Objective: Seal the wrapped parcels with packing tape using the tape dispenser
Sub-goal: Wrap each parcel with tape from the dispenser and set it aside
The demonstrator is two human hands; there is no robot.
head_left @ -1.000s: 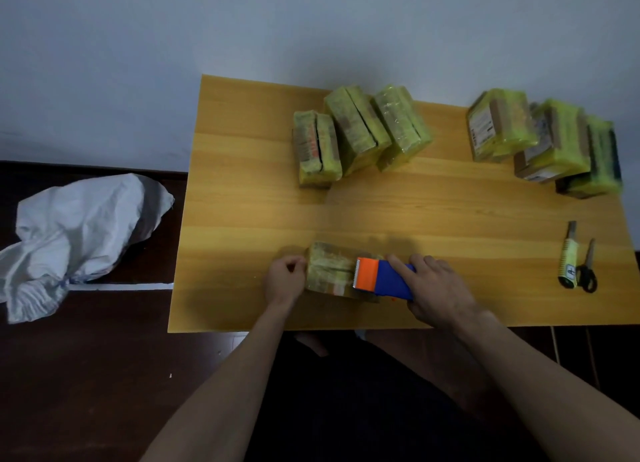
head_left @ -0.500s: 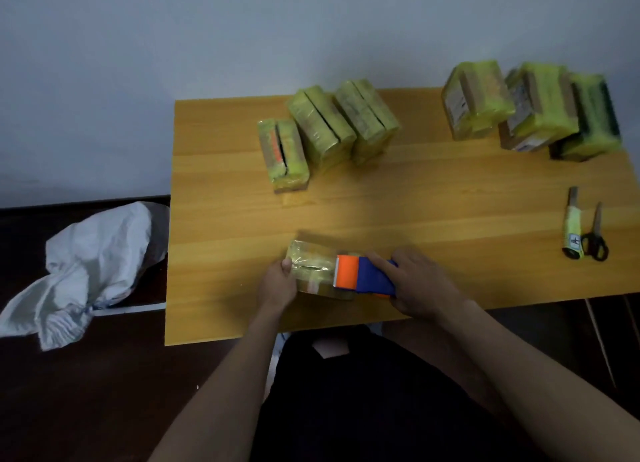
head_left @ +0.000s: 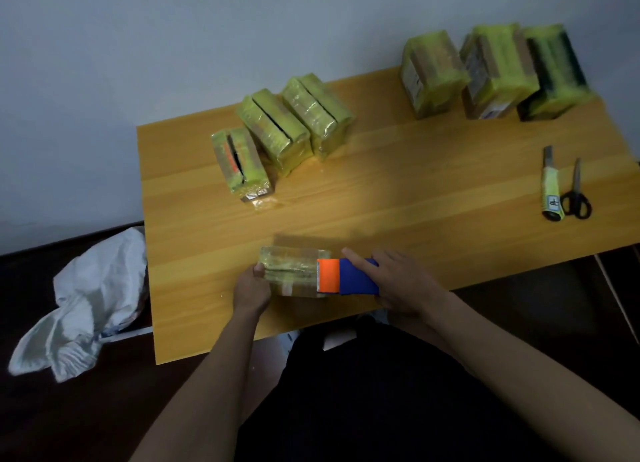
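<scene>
A small yellow-green wrapped parcel (head_left: 292, 269) lies near the front edge of the wooden table (head_left: 415, 198). My left hand (head_left: 251, 288) grips its left end, thumb on top. My right hand (head_left: 403, 283) holds the blue and orange tape dispenser (head_left: 346, 276), with the forefinger stretched along its top. The dispenser's orange end lies against the parcel's right end.
Three wrapped parcels (head_left: 280, 134) lean in a row at the back middle, three larger ones (head_left: 491, 71) at the back right. A utility knife (head_left: 550, 186) and black scissors (head_left: 575, 194) lie at the right. A white sack (head_left: 86, 302) sits on the floor left.
The view has swung, so the table now looks tilted and shifted. Both hands stay on the parcel and dispenser; the dispenser stays at the parcel's right end.
</scene>
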